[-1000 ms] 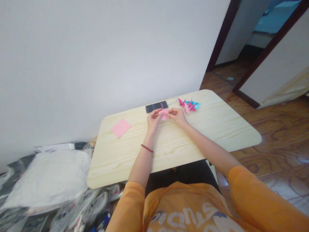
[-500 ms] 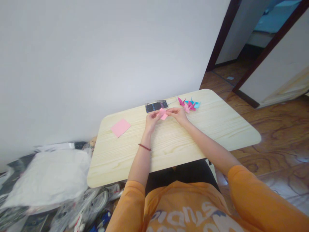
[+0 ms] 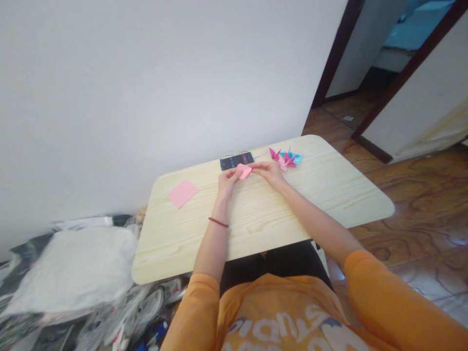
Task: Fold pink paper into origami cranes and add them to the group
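A small piece of folded pink paper (image 3: 243,171) is held between my two hands, above the far middle of the table. My left hand (image 3: 228,180) pinches its left side with thumb and fingers. At its right corner, the fingertips of my right hand (image 3: 269,172) are closed on the paper. Just beyond the hands lies a phone (image 3: 237,161) with a lit screen. Several folded paper cranes (image 3: 287,160), in pink, magenta and blue, sit together to the right of my right hand.
A flat square of pink paper (image 3: 183,193) lies on the left of the pale wooden table (image 3: 278,219). The white wall (image 3: 164,83) runs along the table's far side. Left of the table are a white bag (image 3: 80,265) and plastic-wrapped items. A doorway stands at the right.
The folded pink paper has turned and shifted slightly left, and now looks like a flatter diamond. My left hand moved a little left with it; the right hand stays nearly in place.
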Action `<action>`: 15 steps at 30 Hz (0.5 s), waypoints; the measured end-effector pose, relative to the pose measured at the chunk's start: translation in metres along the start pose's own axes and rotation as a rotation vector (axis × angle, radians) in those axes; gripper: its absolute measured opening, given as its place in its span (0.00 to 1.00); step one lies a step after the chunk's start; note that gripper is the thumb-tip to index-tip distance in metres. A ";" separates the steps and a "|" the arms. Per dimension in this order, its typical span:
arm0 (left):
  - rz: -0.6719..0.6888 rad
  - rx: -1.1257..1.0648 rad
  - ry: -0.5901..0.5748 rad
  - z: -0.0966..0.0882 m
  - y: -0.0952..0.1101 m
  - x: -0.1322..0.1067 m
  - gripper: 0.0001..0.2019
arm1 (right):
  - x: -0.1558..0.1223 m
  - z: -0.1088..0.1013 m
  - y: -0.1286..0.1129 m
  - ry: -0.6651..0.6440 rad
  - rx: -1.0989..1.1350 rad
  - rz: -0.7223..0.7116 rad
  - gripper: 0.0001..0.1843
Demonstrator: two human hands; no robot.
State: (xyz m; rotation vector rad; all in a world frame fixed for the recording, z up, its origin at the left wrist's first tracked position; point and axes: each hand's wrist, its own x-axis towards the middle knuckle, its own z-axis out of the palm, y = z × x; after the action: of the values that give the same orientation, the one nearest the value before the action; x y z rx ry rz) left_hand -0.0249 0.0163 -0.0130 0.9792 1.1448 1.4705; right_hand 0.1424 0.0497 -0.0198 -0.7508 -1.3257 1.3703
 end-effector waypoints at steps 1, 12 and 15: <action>-0.011 -0.014 -0.001 0.000 0.000 0.000 0.21 | 0.000 0.000 0.000 0.002 0.010 -0.002 0.17; -0.049 -0.075 -0.077 0.003 0.001 -0.003 0.15 | 0.000 0.003 0.000 0.061 0.035 0.027 0.18; -0.066 -0.082 -0.117 0.001 0.001 -0.003 0.15 | 0.000 0.003 -0.001 0.065 0.030 0.035 0.18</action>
State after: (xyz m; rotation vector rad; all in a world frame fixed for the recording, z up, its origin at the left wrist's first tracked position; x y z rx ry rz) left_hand -0.0233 0.0132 -0.0118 0.9490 1.0153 1.3793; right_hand 0.1398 0.0482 -0.0178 -0.7950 -1.2442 1.3788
